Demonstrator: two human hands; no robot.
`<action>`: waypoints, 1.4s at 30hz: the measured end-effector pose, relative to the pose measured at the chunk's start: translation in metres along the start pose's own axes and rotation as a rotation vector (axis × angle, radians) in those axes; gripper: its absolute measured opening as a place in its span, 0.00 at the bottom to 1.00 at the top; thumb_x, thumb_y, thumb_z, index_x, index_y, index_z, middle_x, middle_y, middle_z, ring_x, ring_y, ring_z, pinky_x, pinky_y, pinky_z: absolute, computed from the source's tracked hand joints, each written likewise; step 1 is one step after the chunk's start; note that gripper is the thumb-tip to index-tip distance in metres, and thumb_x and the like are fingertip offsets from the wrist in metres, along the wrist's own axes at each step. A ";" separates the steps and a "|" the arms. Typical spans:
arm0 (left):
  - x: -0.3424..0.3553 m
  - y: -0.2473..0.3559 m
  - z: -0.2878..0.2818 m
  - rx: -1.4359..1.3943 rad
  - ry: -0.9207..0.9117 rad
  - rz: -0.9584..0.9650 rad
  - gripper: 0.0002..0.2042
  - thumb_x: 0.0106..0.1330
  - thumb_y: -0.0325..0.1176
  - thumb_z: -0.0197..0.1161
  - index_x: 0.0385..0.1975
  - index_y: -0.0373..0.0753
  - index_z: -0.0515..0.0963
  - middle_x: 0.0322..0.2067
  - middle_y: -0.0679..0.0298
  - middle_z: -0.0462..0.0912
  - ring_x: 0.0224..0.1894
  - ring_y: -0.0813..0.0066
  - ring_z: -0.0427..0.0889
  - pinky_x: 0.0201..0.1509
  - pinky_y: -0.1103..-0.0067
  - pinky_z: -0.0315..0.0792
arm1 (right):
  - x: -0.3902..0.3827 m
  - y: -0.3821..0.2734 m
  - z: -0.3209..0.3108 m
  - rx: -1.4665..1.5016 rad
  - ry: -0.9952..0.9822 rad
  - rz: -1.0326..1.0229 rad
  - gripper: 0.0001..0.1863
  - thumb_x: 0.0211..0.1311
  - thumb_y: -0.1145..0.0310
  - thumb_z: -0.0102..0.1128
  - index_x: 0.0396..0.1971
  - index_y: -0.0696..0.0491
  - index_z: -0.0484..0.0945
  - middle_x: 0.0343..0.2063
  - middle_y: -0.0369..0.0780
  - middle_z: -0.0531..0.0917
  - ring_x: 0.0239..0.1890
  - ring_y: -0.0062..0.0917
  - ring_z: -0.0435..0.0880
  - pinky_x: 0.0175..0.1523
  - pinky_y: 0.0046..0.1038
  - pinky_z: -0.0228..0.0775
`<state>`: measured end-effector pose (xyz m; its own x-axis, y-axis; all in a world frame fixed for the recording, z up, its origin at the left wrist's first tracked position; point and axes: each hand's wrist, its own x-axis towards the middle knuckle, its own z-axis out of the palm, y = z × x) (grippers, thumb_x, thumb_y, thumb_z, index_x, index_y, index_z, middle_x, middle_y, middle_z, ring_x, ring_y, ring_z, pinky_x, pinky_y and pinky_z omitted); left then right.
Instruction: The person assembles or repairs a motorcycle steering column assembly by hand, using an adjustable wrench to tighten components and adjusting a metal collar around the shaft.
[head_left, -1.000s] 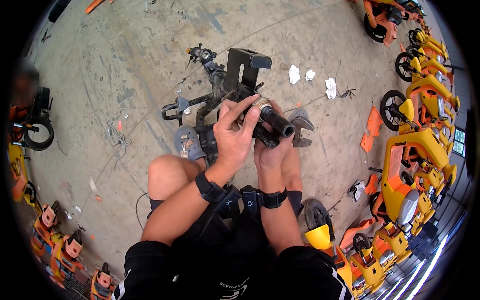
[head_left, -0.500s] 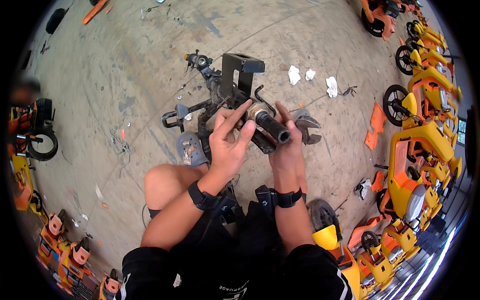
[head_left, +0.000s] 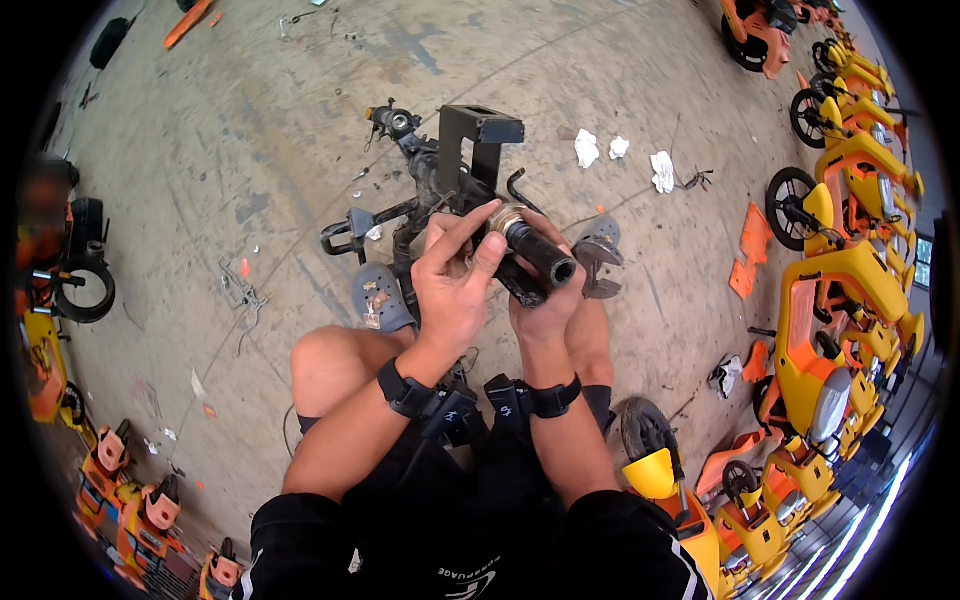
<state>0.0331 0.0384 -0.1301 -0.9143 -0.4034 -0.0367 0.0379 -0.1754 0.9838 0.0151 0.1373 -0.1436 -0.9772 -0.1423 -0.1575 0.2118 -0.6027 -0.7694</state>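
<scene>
Both forearms are angled inward from the lower edge, a black band (head_left: pixel 405 388) is strapped at each wrist, and the hands are brought together at the black tube (head_left: pixel 543 252), whose open end is turned rightward and toward the person. The right hand (head_left: pixel 545 318) is cupped beneath the tube, its fingers passed up along the right side; how firmly they are closed cannot be told, since they are partly covered. The left hand (head_left: pixel 450 290) is held left of the tube, thumb and forefinger stretched in a narrow V with their tips brought to the metal ring (head_left: pixel 508 219) around the tube's far part; the other fingers are curled, and whether anything is gripped cannot be told. Just below the tube, the right palm is partly blocked by a black bar (head_left: pixel 521 284). The tube is flanked by two grey clogs (head_left: pixel 378 298), and by a grey metal tool (head_left: pixel 588 272) on its right. Immediately beyond the tube, an upright black bracket (head_left: pixel 462 140) is carried on a dark frame (head_left: pixel 427 163). White crumpled papers (head_left: pixel 586 149) are scattered beyond the tube to the right, and yellow vehicles (head_left: pixel 805 375) are lined up well to its right.
</scene>
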 end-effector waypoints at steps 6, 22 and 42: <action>0.002 0.002 -0.001 -0.020 -0.005 -0.049 0.14 0.63 0.27 0.60 0.47 0.30 0.77 0.34 0.68 0.70 0.40 0.80 0.68 0.49 0.85 0.61 | -0.002 0.006 0.002 0.017 0.019 -0.042 0.28 0.60 0.55 0.40 0.50 0.63 0.71 0.50 0.46 0.75 0.54 0.32 0.73 0.61 0.30 0.61; 0.004 0.001 -0.005 -0.083 -0.046 -0.138 0.15 0.64 0.28 0.60 0.50 0.31 0.76 0.32 0.70 0.66 0.37 0.83 0.66 0.44 0.87 0.62 | 0.004 0.000 -0.007 -0.008 -0.003 0.075 0.27 0.61 0.57 0.44 0.52 0.63 0.71 0.50 0.44 0.76 0.53 0.27 0.74 0.59 0.27 0.61; 0.004 0.001 -0.002 -0.107 0.000 -0.161 0.15 0.67 0.30 0.56 0.50 0.30 0.73 0.43 0.65 0.76 0.43 0.81 0.74 0.48 0.84 0.67 | -0.002 0.006 0.013 0.010 0.143 -0.031 0.22 0.61 0.62 0.42 0.45 0.63 0.77 0.43 0.42 0.81 0.46 0.24 0.78 0.54 0.25 0.67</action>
<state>0.0302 0.0347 -0.1299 -0.9119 -0.3627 -0.1919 -0.0658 -0.3324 0.9408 0.0183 0.1239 -0.1394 -0.9753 -0.0105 -0.2208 0.1806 -0.6133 -0.7689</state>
